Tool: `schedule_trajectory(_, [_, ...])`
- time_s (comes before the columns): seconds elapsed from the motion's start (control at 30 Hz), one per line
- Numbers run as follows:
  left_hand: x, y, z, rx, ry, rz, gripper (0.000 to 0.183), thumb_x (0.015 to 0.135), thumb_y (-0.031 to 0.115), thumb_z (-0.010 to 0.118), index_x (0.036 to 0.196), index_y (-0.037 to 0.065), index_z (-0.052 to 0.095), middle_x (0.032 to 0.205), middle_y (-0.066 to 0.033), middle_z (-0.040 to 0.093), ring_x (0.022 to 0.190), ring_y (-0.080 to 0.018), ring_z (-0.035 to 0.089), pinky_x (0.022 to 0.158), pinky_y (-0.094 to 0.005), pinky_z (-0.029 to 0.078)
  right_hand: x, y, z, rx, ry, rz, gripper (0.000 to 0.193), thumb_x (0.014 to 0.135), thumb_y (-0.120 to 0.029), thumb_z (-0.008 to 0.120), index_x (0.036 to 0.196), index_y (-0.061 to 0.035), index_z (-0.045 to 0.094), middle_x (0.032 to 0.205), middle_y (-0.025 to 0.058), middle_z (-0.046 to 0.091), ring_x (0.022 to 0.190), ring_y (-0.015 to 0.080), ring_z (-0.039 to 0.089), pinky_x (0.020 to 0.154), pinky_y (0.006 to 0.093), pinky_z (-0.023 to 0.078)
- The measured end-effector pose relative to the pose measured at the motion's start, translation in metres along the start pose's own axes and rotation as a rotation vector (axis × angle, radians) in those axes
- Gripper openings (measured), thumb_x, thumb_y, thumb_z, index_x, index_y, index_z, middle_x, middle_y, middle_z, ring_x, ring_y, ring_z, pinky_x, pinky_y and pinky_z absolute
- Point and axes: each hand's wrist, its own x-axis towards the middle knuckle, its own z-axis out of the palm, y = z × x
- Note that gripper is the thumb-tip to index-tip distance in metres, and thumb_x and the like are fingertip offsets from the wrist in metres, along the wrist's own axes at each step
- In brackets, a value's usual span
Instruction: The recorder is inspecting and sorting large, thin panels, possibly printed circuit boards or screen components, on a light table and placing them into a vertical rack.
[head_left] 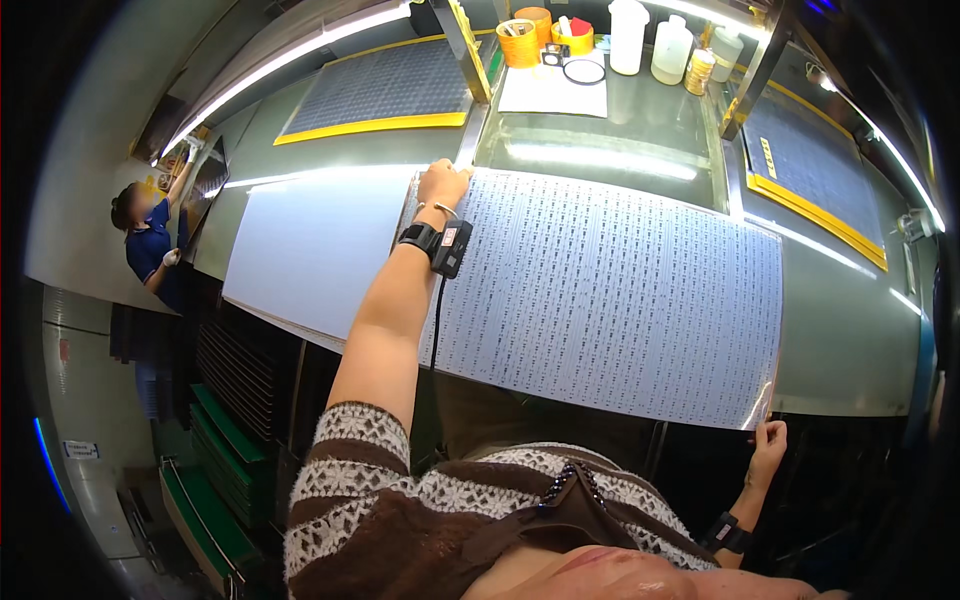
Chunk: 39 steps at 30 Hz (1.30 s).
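A large, thin white sheet (610, 290) covered with rows of small dark marks lies over the worktable in front of me. My left hand (443, 186) reaches across to its far left corner, fingers curled closed on the edge. At the near right corner, which juts past the table's front edge, my right hand (768, 440) pinches the sheet between thumb and fingers. Left of the patterned sheet, and next to it, lies a plain white sheet (310, 235). Both wrists wear dark straps, and a small black device with a cable sits on the left one.
Behind the sheet are orange tape rolls (518, 45), white bottles (628, 38) and a white paper (550, 95). Yellow-edged dark panels (380, 90) lie left and right beyond metal posts (463, 50). A person in blue (150, 240) works far left. Green boards (215, 470) are stacked below.
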Motion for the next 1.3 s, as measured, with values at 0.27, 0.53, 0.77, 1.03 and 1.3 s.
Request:
schedule_trajectory(0.27, [0.019, 0.001, -0.009, 0.059, -0.143, -0.099, 0.049, 0.065, 0.046, 0.066, 0.08, 0.0, 0.064, 0.084, -0.0189, 0.064, 0.082, -0.0327, 0.062, 0.072, -0.0385, 0.046, -0.004, -0.014, 0.005, 0.144, -0.069, 0.069, 0.015, 0.082, -0.001, 0.054, 0.075, -0.0071, 0.042, 0.069, -0.0021, 0.042, 0.06, 0.0061, 0.044, 0.051, 0.0194, 0.039])
schedule_trajectory(0.53, [-0.027, -0.003, 0.019, 0.251, 0.337, 0.363, 0.033, 0.076, 0.033, 0.06, 0.099, 0.009, 0.058, 0.107, -0.0071, 0.055, 0.108, -0.0254, 0.046, 0.086, -0.0427, 0.038, 0.094, -0.081, 0.047, -1.081, -0.029, -0.78, 0.046, 0.077, -0.016, 0.055, 0.121, -0.0093, 0.047, 0.126, 0.0106, 0.042, 0.12, 0.0332, 0.034, 0.096, 0.0431, 0.032])
schedule_trajectory(0.77, [-0.05, -0.012, 0.034, 0.358, 0.271, 0.515, 0.039, 0.087, 0.03, 0.046, 0.121, 0.011, 0.049, 0.132, -0.0044, 0.043, 0.128, -0.0265, 0.027, 0.101, -0.0517, 0.022, 0.24, -0.072, 0.104, -1.225, 0.083, -0.814, 0.037, 0.079, -0.01, 0.046, 0.116, -0.0047, 0.051, 0.124, 0.0087, 0.046, 0.119, 0.031, 0.038, 0.093, 0.0428, 0.036])
schedule_trajectory(1.03, [-0.063, -0.012, 0.029, 0.301, 0.037, 0.381, 0.064, 0.086, 0.051, 0.036, 0.135, 0.012, 0.03, 0.143, -0.0052, 0.025, 0.134, -0.029, 0.013, 0.103, -0.0569, 0.005, 0.263, -0.088, 0.114, -1.663, -0.175, -0.717, 0.037, 0.077, -0.008, 0.045, 0.113, 0.0006, 0.049, 0.119, 0.0126, 0.047, 0.108, 0.0279, 0.047, 0.086, 0.04, 0.042])
schedule_trajectory(1.3, [-0.066, -0.007, 0.034, 0.329, 0.07, 0.273, 0.07, 0.085, 0.054, 0.033, 0.137, 0.008, 0.025, 0.144, -0.0053, 0.02, 0.134, -0.0299, 0.01, 0.103, -0.058, 0.005, 0.126, -0.066, 0.035, -1.199, -0.175, -0.792, 0.046, 0.083, -0.008, 0.039, 0.128, -0.0007, 0.038, 0.132, 0.017, 0.038, 0.12, 0.0368, 0.037, 0.098, 0.0418, 0.033])
